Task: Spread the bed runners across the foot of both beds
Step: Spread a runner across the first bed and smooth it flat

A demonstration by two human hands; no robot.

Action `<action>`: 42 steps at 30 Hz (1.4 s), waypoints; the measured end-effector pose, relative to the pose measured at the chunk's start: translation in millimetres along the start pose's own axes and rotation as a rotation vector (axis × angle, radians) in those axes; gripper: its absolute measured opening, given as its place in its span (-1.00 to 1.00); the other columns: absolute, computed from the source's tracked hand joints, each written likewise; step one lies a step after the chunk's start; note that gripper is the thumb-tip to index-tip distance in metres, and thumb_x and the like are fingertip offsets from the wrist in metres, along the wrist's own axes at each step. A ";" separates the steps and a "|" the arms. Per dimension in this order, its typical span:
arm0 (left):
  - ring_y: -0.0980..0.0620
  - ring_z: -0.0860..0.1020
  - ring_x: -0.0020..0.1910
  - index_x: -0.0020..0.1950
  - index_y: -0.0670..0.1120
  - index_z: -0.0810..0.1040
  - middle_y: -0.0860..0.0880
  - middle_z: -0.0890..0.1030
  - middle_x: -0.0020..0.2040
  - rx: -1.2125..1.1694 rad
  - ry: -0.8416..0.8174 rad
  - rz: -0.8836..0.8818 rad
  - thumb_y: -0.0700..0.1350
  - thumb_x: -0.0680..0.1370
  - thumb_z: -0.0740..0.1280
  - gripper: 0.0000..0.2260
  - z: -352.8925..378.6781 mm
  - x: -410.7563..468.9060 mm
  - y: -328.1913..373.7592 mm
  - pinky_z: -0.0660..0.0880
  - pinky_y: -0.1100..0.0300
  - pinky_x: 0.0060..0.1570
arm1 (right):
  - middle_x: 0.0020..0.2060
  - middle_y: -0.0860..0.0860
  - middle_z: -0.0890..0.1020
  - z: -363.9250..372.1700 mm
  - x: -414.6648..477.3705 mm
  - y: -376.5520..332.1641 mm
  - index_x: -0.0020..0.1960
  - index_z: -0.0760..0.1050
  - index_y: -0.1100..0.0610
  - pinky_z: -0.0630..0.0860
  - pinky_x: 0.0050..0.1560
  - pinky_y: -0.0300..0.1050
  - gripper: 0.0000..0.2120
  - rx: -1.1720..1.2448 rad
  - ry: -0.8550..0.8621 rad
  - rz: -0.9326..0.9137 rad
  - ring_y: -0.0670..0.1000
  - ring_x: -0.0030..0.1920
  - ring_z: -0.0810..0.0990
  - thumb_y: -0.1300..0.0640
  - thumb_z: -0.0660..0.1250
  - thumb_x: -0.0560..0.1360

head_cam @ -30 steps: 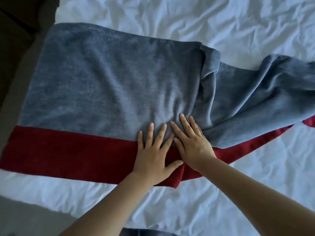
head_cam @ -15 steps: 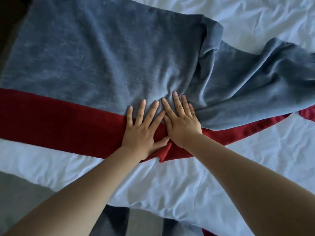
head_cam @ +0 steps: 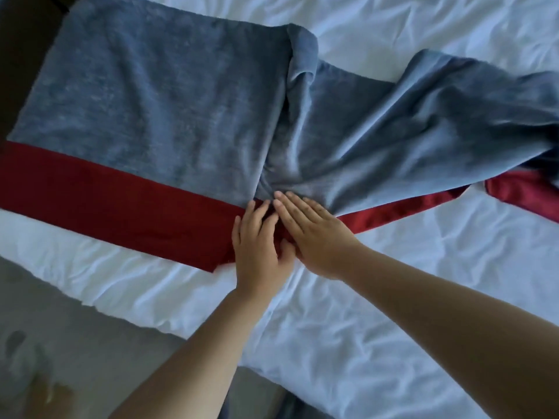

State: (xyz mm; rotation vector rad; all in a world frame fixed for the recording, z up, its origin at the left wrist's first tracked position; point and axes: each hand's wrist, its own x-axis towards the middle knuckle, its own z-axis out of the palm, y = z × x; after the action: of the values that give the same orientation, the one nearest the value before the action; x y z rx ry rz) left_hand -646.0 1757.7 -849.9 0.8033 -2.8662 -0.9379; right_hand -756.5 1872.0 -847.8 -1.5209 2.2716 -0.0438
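- Where the white sheet (head_cam: 393,313) covers the one bed in view, a single bed runner (head_cam: 157,110) lies across it — blue-grey cloth with one red band (head_cam: 106,192) along the near edge.
- The runner's left part lies flat and smooth, reaching to the bed's left edge.
- Its right part is bunched: one raised fold (head_cam: 299,55) stands up at the far edge, and creases fan out from a point at the near edge, with the red band twisted and narrowed there.
- Two bare hands rest side by side at that point, touching each other.
- The left hand (head_cam: 260,249) lies palm down on the red band, its fingers close together and nearly straight, the thumb tucked towards the other hand; it presses rather than pinches.
- The right hand (head_cam: 314,237) lies flat — fingers straight and held together — with the fingertips on the blue-grey cloth and the palm over the red band's twist.
- Grey floor (head_cam: 75,343) shows at the lower left, beside the bed.
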 end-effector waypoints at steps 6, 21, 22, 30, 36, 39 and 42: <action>-0.25 0.44 0.40 0.10 -0.15 0.65 -0.19 0.53 0.31 0.054 0.044 0.293 0.04 0.48 0.50 -0.69 10.3 -11.1 -8.8 0.44 -0.11 0.34 | 0.30 0.15 0.52 8.5 -61.9 37.3 0.34 0.50 0.16 0.42 0.23 0.08 -0.64 -0.073 0.209 -0.077 0.21 0.30 0.49 0.05 0.25 0.60; -0.13 0.61 -0.14 0.09 -0.10 0.63 -0.03 0.64 -0.07 0.115 -0.273 0.478 -0.20 0.54 0.26 -0.80 -18.4 -18.6 -20.6 0.54 0.01 -0.21 | -0.24 0.07 0.60 -2.2 -70.0 -0.1 -0.05 0.48 0.14 0.35 -0.24 -0.03 -0.91 0.066 0.063 0.353 0.19 -0.24 0.58 0.29 0.33 0.49; -0.12 0.62 -0.15 0.09 -0.06 0.63 0.00 0.64 -0.09 0.119 -0.330 0.489 -0.21 0.50 0.30 -0.79 -17.4 -26.0 -18.2 0.54 0.02 -0.23 | -0.16 0.06 0.62 -8.1 -77.7 -5.8 0.02 0.48 0.11 0.32 -0.22 -0.04 -0.93 0.048 -0.056 0.355 0.19 -0.17 0.62 0.22 0.28 0.55; 0.00 0.57 -0.23 -0.02 0.06 0.63 0.09 0.58 -0.18 0.077 -0.516 0.675 0.05 0.59 0.28 -0.85 0.9 -77.9 -8.0 0.46 0.07 -0.26 | -0.50 0.03 0.50 16.5 -154.6 -62.2 -0.36 0.50 0.10 0.34 -0.52 -0.11 -0.70 -0.060 -0.203 0.301 0.12 -0.51 0.51 0.28 0.56 0.04; -0.01 0.57 -0.22 0.01 0.06 0.62 0.07 0.57 -0.12 0.135 -0.474 0.617 0.06 0.66 0.18 -0.77 1.7 -74.3 7.3 0.44 0.02 -0.22 | -0.17 0.04 0.63 4.9 -144.6 -71.6 0.02 0.55 0.07 0.43 -0.30 -0.08 -0.74 0.049 -0.401 0.303 0.11 -0.20 0.64 -0.05 0.49 0.44; 0.01 0.55 -0.09 0.08 0.03 0.62 0.08 0.57 0.00 0.126 -0.331 0.560 -0.04 0.59 0.27 -0.85 -6.0 -53.0 19.0 0.44 0.07 -0.11 | -0.05 -0.08 0.63 -23.4 -126.8 -48.2 0.12 0.50 -0.07 0.53 -0.08 -0.07 -0.68 0.404 -0.488 0.435 0.02 -0.05 0.62 -0.26 0.15 0.60; 0.01 0.53 0.16 0.23 0.01 0.58 0.05 0.55 0.19 0.164 -0.177 0.411 -0.03 0.56 0.34 -0.74 -9.5 -25.8 28.2 0.46 0.08 0.08 | -0.14 -0.13 0.64 -53.7 -96.6 -12.9 0.05 0.50 -0.13 0.60 -0.05 -0.03 -0.80 0.587 -0.195 0.561 -0.05 -0.14 0.62 -0.17 0.16 0.62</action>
State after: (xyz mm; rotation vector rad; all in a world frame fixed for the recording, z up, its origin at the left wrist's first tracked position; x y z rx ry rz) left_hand -635.1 1784.3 -822.9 0.1200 -3.1082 -0.7615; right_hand -732.4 1942.6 -765.2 -0.5516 2.1748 -0.3499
